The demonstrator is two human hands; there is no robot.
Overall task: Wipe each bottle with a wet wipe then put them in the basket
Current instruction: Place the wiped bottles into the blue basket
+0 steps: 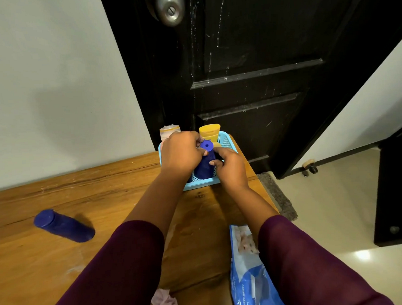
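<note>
Head view: dark blue cylindrical plastic bottle (205, 167) stands cap-up inside light blue perforated plastic basket (227, 138) on wooden table (104, 190). Left hand (181, 151) curls round its cap end; right hand (231, 168) pinches its body. Blue-and-white wet-wipe pack (251, 282) partly reads "CARING BABY".

Wooden table (104, 194): brown with streaked grain, set against a white wall. On it:
- one light blue mesh basket (201, 183), at the far right corner;
- one dark blue bottle (64, 226), on its side at the left, well apart from the basket;
- one blue-and-white pack of wipes (248, 278), at the near right edge;
- one crumpled pink wad (164, 302), possibly a used wipe, at the near edge.
</note>
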